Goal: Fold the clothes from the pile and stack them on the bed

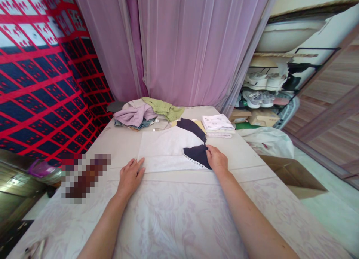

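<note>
Flat and open-fingered, the left hand (130, 175) presses the near-left corner of a white-and-navy garment (171, 148) spread mid-table, while the right hand (216, 160) pinches its lace-edged dark flap.

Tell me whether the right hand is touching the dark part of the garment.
Touching. The head view shows the right hand with its fingers lying on the dark part of the white garment, no gap between them.
</note>
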The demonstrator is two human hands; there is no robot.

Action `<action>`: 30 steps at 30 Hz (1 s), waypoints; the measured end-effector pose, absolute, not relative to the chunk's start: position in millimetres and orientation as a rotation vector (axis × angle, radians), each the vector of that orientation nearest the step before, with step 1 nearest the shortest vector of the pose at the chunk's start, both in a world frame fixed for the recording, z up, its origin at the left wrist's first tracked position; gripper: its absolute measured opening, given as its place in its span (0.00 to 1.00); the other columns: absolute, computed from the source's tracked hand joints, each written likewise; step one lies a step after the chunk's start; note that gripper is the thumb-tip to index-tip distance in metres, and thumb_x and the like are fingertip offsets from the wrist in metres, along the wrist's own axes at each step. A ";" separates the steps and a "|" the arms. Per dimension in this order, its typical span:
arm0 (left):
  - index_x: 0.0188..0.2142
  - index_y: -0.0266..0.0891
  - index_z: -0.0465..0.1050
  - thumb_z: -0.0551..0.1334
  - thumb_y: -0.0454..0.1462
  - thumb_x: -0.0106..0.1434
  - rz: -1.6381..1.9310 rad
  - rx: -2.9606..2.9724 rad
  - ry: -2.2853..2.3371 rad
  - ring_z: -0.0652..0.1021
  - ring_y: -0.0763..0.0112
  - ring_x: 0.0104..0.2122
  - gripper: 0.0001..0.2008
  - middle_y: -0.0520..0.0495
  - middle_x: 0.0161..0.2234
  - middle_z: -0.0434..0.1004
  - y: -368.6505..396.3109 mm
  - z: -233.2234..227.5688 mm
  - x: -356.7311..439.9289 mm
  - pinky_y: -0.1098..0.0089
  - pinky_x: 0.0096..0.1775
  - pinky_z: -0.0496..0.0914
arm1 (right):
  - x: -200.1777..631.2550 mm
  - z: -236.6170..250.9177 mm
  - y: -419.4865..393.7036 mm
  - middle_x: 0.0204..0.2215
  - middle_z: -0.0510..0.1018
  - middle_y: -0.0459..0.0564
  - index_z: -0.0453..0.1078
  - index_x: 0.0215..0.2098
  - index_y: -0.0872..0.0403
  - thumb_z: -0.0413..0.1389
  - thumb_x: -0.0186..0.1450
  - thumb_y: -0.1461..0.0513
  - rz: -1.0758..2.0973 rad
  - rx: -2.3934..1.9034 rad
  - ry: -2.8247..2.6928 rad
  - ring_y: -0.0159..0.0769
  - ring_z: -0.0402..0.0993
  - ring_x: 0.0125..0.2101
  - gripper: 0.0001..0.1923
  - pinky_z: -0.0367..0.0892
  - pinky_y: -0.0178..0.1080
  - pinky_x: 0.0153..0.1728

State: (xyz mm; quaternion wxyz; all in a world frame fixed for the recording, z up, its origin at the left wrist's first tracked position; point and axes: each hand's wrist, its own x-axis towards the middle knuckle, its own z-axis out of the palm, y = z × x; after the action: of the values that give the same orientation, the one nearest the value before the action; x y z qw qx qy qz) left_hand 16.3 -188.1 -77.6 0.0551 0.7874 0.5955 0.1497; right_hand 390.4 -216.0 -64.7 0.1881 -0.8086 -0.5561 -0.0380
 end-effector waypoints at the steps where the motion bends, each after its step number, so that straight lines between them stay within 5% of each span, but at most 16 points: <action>1: 0.59 0.46 0.63 0.50 0.42 0.67 0.440 2.393 1.821 0.62 0.56 0.60 0.22 0.41 0.58 0.67 -188.8 -77.1 17.0 0.52 0.54 0.58 | 389.8 -64.0 -216.1 0.46 0.77 0.50 0.68 0.53 0.49 0.46 0.66 0.61 -0.089 -2.293 -1.559 0.38 0.74 0.37 0.19 0.64 0.37 0.35; 10: 0.57 0.49 0.67 0.53 0.45 0.65 0.552 2.429 1.824 0.57 0.50 0.62 0.21 0.42 0.64 0.54 -193.4 -78.3 18.7 0.49 0.55 0.58 | 385.1 -61.1 -217.4 0.42 0.77 0.50 0.66 0.54 0.49 0.48 0.65 0.59 -0.090 -2.341 -1.520 0.38 0.73 0.37 0.19 0.64 0.37 0.34; 17: 0.56 0.42 0.67 0.45 0.41 0.68 0.857 2.422 1.801 0.61 0.58 0.61 0.22 0.42 0.61 0.62 -193.4 -79.4 11.5 0.54 0.58 0.57 | 372.8 -63.2 -229.8 0.47 0.75 0.55 0.68 0.53 0.53 0.45 0.66 0.61 -0.222 -2.142 -1.608 0.41 0.70 0.45 0.19 0.63 0.40 0.45; 22: 0.60 0.47 0.61 0.49 0.46 0.67 0.512 2.714 1.426 0.57 0.58 0.63 0.24 0.46 0.62 0.61 -199.6 -77.0 17.9 0.50 0.61 0.48 | 353.4 -71.8 -245.1 0.62 0.61 0.52 0.60 0.61 0.51 0.43 0.68 0.56 -0.006 -2.039 -2.002 0.42 0.53 0.62 0.24 0.46 0.51 0.60; 30: 0.62 0.52 0.56 0.47 0.51 0.67 0.208 2.731 1.446 0.54 0.58 0.64 0.26 0.48 0.65 0.53 -200.6 -78.7 25.8 0.49 0.61 0.47 | 329.0 -61.2 -258.0 0.66 0.49 0.51 0.50 0.66 0.51 0.39 0.69 0.53 0.060 -2.083 -2.131 0.41 0.43 0.65 0.28 0.34 0.56 0.62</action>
State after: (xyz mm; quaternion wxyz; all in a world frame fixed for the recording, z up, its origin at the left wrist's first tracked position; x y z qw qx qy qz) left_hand 25.8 -200.6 -78.7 0.0221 0.8816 0.4667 0.0672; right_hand 329.0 -258.0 -61.2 0.0807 -0.6966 -0.7127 0.0200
